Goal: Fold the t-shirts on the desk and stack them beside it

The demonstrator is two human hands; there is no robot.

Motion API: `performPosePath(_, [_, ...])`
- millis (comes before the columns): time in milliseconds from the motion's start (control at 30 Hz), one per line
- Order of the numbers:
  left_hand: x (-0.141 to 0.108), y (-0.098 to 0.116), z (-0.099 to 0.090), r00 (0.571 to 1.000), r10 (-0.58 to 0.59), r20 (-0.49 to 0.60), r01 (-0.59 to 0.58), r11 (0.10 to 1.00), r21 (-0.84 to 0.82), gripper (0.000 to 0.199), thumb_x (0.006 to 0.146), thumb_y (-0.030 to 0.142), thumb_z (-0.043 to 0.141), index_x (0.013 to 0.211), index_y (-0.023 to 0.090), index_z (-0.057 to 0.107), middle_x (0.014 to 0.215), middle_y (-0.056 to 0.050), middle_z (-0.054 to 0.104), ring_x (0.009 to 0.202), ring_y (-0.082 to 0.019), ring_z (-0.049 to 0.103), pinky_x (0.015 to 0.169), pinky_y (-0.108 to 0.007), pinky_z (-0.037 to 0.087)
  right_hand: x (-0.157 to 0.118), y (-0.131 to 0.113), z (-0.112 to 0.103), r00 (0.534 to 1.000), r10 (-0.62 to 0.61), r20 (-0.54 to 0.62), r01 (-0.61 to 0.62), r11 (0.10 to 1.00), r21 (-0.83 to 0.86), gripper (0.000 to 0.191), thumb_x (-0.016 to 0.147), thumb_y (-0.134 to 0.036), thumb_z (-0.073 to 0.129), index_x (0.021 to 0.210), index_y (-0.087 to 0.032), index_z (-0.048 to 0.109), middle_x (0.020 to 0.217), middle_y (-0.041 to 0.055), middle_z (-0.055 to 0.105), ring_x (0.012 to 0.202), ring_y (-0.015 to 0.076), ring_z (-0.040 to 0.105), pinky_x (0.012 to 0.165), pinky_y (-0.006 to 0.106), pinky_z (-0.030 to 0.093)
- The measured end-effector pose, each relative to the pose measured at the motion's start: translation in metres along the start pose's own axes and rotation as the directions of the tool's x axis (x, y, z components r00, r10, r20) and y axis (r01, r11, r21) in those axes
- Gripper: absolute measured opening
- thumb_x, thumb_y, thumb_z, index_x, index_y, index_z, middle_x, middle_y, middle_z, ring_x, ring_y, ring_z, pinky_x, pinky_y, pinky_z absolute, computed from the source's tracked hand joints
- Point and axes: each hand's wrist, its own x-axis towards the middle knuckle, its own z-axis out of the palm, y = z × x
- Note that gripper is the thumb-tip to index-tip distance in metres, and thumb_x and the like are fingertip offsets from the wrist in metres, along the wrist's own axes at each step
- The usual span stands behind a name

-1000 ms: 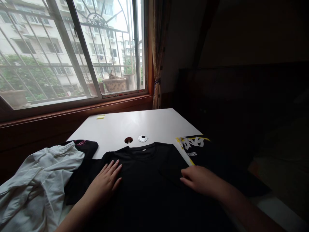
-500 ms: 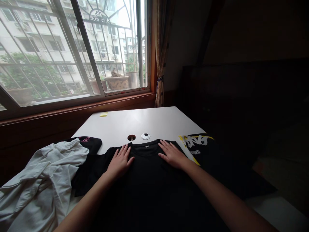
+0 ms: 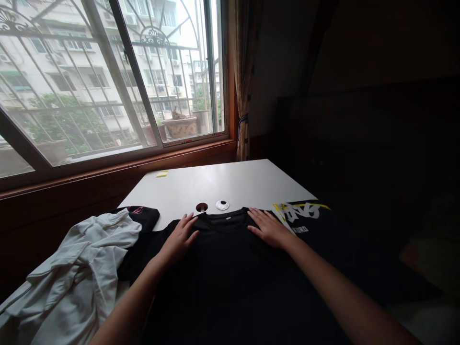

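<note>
A black T-shirt (image 3: 230, 278) lies spread out on the white table (image 3: 237, 179), its round neckline toward the far side and a small pale label inside the collar. My left hand (image 3: 179, 239) rests at the shirt's left shoulder with fingers apart. On the right shoulder, beside the collar, my right hand (image 3: 269, 228) lies flat with its fingers extended. Neither hand grips the cloth. Just beyond my right hand is a dark garment with a white and yellow print (image 3: 302, 213). The lower part of the T-shirt fades into shadow.
A crumpled white garment (image 3: 82, 268) lies at the left, over a black one with a pink mark (image 3: 136, 210). Past the collar are a round hole (image 3: 201, 207) and a white disc (image 3: 222, 205) in the tabletop. A yellow slip (image 3: 162, 174) lies near the far-left corner.
The view has shifted slightly, so everything appears a little further right. My left hand's fingers look a bit more raised and tilted; my right hand stays on the shoulder.
</note>
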Motion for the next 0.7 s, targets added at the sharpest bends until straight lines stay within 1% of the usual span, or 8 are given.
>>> performPosePath(100, [-0.017,-0.021,-0.027,0.99,0.009,-0.14,0.012,0.989,0.149,0.049,0.101,0.035,0.047,0.147,0.018,0.052,0.157,-0.014,0.05,0.151,-0.032,0.037,0.122,-0.051,0.035,-0.001,0.004,0.001,1.0,0.001,-0.01,-0.001,1.0,0.01,0.075,0.103,-0.068,0.025,0.165,-0.026,0.024,0.171,0.004,0.02,0.158,0.0244,0.017,0.129,0.048,0.013])
performPosePath(167, [-0.031,-0.036,-0.043,0.982,-0.056,-0.18,0.103,0.959,0.264,0.048,0.099,0.03,0.049,0.143,0.014,0.056,0.147,-0.016,0.058,0.143,-0.034,0.046,0.118,-0.052,0.039,-0.002,0.005,0.002,1.0,0.0,-0.02,0.0,1.0,0.019,0.074,0.103,-0.068,0.026,0.165,-0.027,0.024,0.17,0.0035,0.021,0.158,0.0244,0.018,0.129,0.048,0.013])
performPosePath(267, [-0.049,-0.054,-0.059,0.962,-0.221,-0.161,0.267,0.883,0.386,0.048,0.098,0.029,0.048,0.141,0.012,0.06,0.133,-0.017,0.066,0.125,-0.036,0.057,0.106,-0.053,0.048,-0.002,0.006,0.002,1.0,0.001,-0.028,-0.001,1.0,0.026,0.072,0.103,-0.066,0.028,0.164,-0.027,0.027,0.17,0.0034,0.023,0.157,0.0248,0.019,0.129,0.048,0.014])
performPosePath(367, [-0.061,-0.062,-0.066,0.942,-0.307,-0.132,0.333,0.829,0.449,0.049,0.099,0.031,0.044,0.144,0.016,0.058,0.125,-0.016,0.069,0.117,-0.036,0.06,0.097,-0.052,0.05,-0.002,0.005,0.002,0.999,0.004,-0.034,-0.003,1.0,0.021,0.071,0.103,-0.065,0.028,0.163,-0.025,0.03,0.169,0.0037,0.025,0.157,0.0244,0.02,0.129,0.048,0.015])
performPosePath(467, [-0.065,-0.064,-0.067,0.935,-0.332,-0.127,0.352,0.815,0.461,0.051,0.098,0.031,0.045,0.147,0.019,0.055,0.124,-0.015,0.069,0.118,-0.036,0.06,0.098,-0.051,0.049,-0.002,0.006,0.003,0.999,0.007,-0.042,-0.006,1.0,0.017,0.07,0.104,-0.062,0.03,0.162,-0.024,0.033,0.169,0.0044,0.027,0.157,0.0239,0.021,0.128,0.048,0.016])
performPosePath(533, [-0.065,-0.065,-0.067,0.933,-0.338,-0.122,0.356,0.822,0.444,0.052,0.096,0.029,0.047,0.147,0.019,0.056,0.124,-0.015,0.069,0.119,-0.035,0.061,0.101,-0.051,0.048,-0.002,0.007,0.003,0.999,0.008,-0.049,-0.007,1.0,0.02,0.069,0.104,-0.061,0.031,0.161,-0.024,0.035,0.169,0.0047,0.028,0.156,0.024,0.022,0.128,0.048,0.017])
performPosePath(633, [-0.065,-0.067,-0.068,0.934,-0.327,-0.145,0.358,0.858,0.369,0.054,0.093,0.025,0.047,0.146,0.019,0.056,0.125,-0.014,0.07,0.12,-0.034,0.062,0.104,-0.049,0.047,-0.002,0.008,0.004,0.998,0.009,-0.062,-0.007,0.999,0.032,0.068,0.103,-0.061,0.032,0.161,-0.025,0.037,0.168,0.0047,0.029,0.156,0.0247,0.024,0.128,0.049,0.018])
performPosePath(700, [-0.064,-0.067,-0.07,0.933,-0.308,-0.184,0.35,0.893,0.282,0.055,0.093,0.024,0.045,0.147,0.019,0.053,0.129,-0.013,0.069,0.12,-0.031,0.064,0.103,-0.045,0.049,-0.001,0.009,0.006,0.997,0.012,-0.07,-0.009,0.999,0.039,0.067,0.103,-0.061,0.034,0.16,-0.026,0.038,0.168,0.0046,0.031,0.156,0.0251,0.025,0.128,0.049,0.019])
